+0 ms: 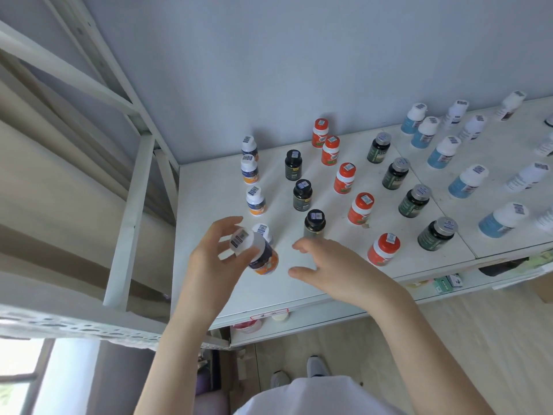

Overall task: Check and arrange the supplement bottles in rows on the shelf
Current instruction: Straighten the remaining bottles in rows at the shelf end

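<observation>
Grips a tilted bottle [264, 259] by its cap in the left hand [211, 265], over the shelf [209, 190] front. Holds the right hand [332, 266] spread, empty, just beside. Behind, standing in rows: four matching bottles [256, 202], three black ones [302, 196], five red ones [344, 179], four green ones [414, 202], five blue ones [466, 184].

I see my left hand [214, 259] gripping a tilted white-capped bottle [257, 253] near the shelf [209, 190] front edge; my right hand [332, 265] hovers spread beside it.

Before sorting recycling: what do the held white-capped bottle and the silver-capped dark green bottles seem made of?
The white-capped navy-and-orange bottle: probably plastic, matte cap, glossy label. The silver-capped dark green bottles: glossy dark body, plastic or glass unclear; caps look metallic.
</observation>
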